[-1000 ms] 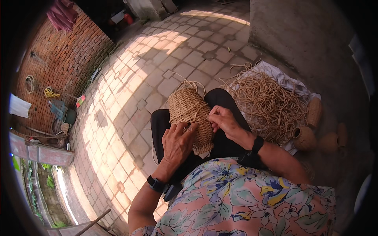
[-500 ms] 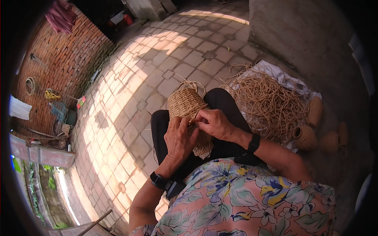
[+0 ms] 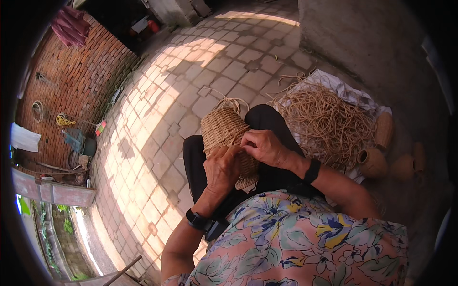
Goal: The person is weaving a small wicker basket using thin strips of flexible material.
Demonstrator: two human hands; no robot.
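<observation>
A woven straw-coloured basket (image 3: 222, 126) lies across my lap, its coarse braided rows showing beyond my hands and a smaller part below them. Loose strands (image 3: 231, 102) stick out at its far end. My left hand (image 3: 222, 168) is closed on the near side of the basket, fingers bent toward my right hand. My right hand (image 3: 268, 148) pinches at the same spot, its thumb and fingertips pressed together against the weave. The two hands' fingertips almost meet. Whatever thin strand may lie between them is hidden by the fingers.
To the right, a big heap of tan cord (image 3: 327, 121) rests on a white cloth (image 3: 365, 102). Several small woven vessels, one a round pot (image 3: 372, 163), stand beside it near a grey wall (image 3: 362, 43). A brick wall (image 3: 71, 71) rises at the left beyond the paved floor (image 3: 143, 157).
My left hand's fingers have drawn together and turned toward the right hand. The right hand has shifted slightly right. The basket stays on my lap.
</observation>
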